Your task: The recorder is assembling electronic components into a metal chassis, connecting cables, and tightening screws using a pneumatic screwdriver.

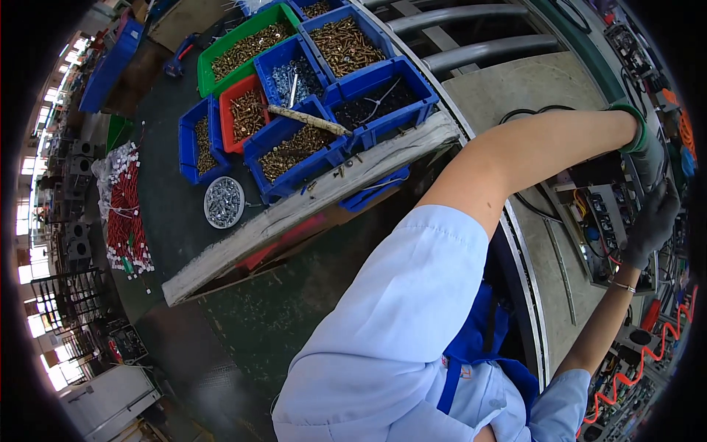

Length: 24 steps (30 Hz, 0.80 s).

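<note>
Both my hands are at the right side, close together over an open metal chassis (pixel 610 221) with wires and circuit boards inside. My left hand (pixel 649 163), in a grey glove with a green cuff, reaches across its far end; its fingers are mostly hidden and blend into the dark parts behind. My right hand (pixel 652 227), also in a grey glove, is over the chassis's right edge with its fingers curled inward, near the left fingertips. What they hold, if anything, is too small to tell. Yellow and red wires (pixel 582 202) show inside the chassis.
On the left, a dark worktable (pixel 166 214) carries blue bins (pixel 197 140), a green bin (pixel 208 66) and a red bin (pixel 230 125) of screws. A round dish of screws (pixel 224 202) and red wire bundles (pixel 124 214) lie nearby. A coiled red hose (pixel 639 376) hangs at right.
</note>
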Each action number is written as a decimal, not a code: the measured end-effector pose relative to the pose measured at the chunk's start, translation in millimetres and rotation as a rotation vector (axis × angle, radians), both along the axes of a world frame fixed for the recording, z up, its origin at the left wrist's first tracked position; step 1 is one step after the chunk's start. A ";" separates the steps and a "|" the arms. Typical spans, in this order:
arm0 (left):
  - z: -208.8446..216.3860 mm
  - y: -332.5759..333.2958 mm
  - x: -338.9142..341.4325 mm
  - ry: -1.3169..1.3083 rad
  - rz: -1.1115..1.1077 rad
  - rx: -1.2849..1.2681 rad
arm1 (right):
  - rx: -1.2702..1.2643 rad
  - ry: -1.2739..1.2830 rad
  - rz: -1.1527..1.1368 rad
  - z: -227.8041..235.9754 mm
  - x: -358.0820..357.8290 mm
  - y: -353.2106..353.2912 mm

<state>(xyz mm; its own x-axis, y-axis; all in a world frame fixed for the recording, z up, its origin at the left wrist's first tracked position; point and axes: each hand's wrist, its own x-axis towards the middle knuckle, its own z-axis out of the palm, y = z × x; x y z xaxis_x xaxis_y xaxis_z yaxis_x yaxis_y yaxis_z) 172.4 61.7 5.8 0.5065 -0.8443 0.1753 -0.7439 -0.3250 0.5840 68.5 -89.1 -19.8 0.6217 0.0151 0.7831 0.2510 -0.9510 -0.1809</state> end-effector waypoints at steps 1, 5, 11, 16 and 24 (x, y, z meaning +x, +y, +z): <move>0.9 4.2 3.5 0.027 0.015 0.034 | 0.012 0.042 -0.011 -0.1 1.0 2.9; 8.4 16.6 -6.4 0.346 0.175 0.113 | 0.022 0.010 -0.001 -5.9 5.5 -4.8; 19.2 11.8 -6.5 -0.122 0.036 0.164 | 0.023 0.004 -0.014 4.3 -0.3 -13.1; -3.0 3.7 6.8 -0.222 -0.188 -0.049 | -0.012 -0.168 0.278 13.3 -33.4 26.8; 21.3 42.5 -23.6 0.101 -0.142 -0.004 | 0.020 -0.045 0.168 -5.2 -76.6 57.1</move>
<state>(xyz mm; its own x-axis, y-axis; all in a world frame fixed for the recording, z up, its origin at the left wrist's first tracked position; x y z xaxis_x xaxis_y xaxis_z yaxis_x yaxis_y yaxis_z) 148.8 104.2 27.1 0.3969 -0.9081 0.1332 -0.7200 -0.2181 0.6588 -8.1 -31.9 -25.0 0.5762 0.1002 0.8112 0.4140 -0.8915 -0.1840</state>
